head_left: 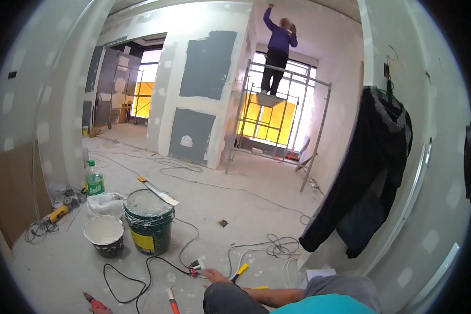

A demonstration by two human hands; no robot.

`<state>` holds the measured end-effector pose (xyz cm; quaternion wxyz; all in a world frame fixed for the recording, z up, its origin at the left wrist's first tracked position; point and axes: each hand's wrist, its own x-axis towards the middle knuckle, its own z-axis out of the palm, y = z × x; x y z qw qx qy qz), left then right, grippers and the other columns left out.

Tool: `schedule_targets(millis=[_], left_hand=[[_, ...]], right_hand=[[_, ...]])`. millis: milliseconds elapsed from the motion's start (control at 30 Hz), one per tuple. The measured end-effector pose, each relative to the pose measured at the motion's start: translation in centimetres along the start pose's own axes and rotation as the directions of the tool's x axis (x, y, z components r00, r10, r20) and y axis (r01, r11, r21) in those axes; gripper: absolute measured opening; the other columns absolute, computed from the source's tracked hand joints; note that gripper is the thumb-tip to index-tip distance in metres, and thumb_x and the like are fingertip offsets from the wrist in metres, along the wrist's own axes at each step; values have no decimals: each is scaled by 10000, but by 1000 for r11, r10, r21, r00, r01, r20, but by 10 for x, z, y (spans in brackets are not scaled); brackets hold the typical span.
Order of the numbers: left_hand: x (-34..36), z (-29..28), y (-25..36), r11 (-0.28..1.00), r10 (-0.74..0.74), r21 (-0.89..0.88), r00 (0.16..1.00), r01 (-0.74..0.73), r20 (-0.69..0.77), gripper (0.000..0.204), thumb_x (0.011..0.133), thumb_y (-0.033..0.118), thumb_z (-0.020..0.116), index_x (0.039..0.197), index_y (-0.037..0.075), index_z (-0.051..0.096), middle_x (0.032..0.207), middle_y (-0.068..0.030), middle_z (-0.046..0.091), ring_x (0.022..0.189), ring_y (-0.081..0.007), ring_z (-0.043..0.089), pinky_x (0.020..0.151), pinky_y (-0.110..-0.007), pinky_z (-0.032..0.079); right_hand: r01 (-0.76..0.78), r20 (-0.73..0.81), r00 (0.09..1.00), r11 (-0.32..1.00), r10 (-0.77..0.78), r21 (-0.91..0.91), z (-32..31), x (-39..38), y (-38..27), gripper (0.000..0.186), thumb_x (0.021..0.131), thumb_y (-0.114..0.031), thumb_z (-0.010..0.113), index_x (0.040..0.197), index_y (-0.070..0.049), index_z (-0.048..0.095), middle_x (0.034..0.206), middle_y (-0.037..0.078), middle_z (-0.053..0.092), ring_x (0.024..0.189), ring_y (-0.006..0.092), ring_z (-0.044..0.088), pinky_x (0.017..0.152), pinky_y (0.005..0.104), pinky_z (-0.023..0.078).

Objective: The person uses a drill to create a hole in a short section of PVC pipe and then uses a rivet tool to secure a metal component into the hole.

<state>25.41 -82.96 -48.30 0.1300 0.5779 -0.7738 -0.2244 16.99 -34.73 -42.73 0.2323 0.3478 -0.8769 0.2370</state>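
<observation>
My right hand [214, 275] reaches low across the floor beyond my dark-clad knee [230, 299], the bare forearm coming in from the lower right. Its fingers are stretched out and appear to hold nothing. Just beside the fingertips lies a cable connector [195, 266], white and red on a black cord; whether they touch it I cannot tell. Right of the hand is a yellow-handled tool [240, 271]. A red-handled tool [172, 301] lies at the bottom edge, and another red tool [93, 302] is partly cut off farther left. My left hand is out of view.
A dark green bucket [150, 230] carries a wide scraper [159, 191] on its lid. Beside it stand a smaller bucket of white compound [103, 230] and a green-labelled bottle [94, 179]. Cables cross the floor. Dark clothing [366, 172] hangs right. A person stands on scaffolding [269, 99].
</observation>
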Motion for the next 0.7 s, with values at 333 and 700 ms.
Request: schedule_targets(millis=[333,700], left_hand=[[-14,-102,187,709,283,-311,659,-633,-697,858,679,158,831,1408,90,385,1284,-195,519,1196,-388,509,953,-500,447],[-153,-188,324,-558,712,-802,372,-214,-595,754,728,137,862,1358,97,451,1276,-77,563,1183,-193,559,1040,-378,446]], right_hand=[[-75,499,866,982,-21,172,-65,262,-119,777,764,-253,820,1405,-54,430,1380,198,489,1265,345,491,1057,405,413],[192,-77,980,758,-185,624,-31,216,-91,813,830,-230,792,1500,-85,354,1485,114,459,1352,242,459,1128,388,369]])
